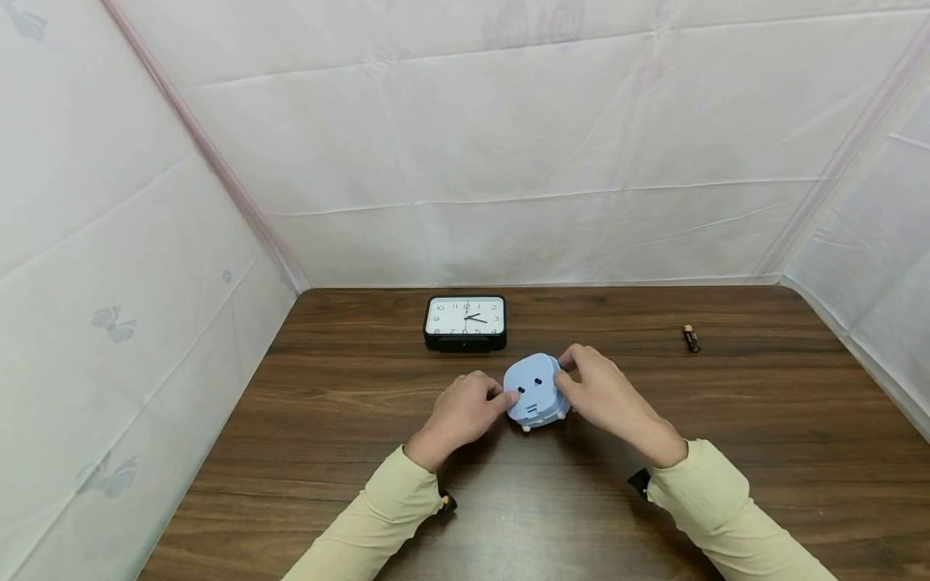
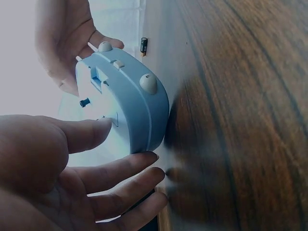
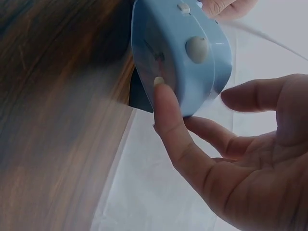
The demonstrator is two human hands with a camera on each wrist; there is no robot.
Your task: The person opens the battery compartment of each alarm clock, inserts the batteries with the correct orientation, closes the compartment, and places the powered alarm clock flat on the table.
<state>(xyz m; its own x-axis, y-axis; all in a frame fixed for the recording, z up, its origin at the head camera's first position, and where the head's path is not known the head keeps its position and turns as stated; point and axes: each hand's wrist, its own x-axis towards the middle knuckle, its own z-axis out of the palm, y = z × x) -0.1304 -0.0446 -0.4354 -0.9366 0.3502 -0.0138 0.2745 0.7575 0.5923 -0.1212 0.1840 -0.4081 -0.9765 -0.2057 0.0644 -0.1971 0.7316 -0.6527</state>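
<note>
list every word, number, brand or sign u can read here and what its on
Black clock: "10 11 12 1 2 3 4 5 6 7 8 9", bottom row partly cut off.
Battery: any print is too small to read.
Blue clock: any markings too blurred to read.

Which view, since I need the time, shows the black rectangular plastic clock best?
The head view: the whole black clock shows, white dial unobstructed. The left wrist view has only a dark sliver, likely it, behind the left hand; the right wrist view, likewise, a dark corner beyond the light-blue rounded plastic clock.
</note>
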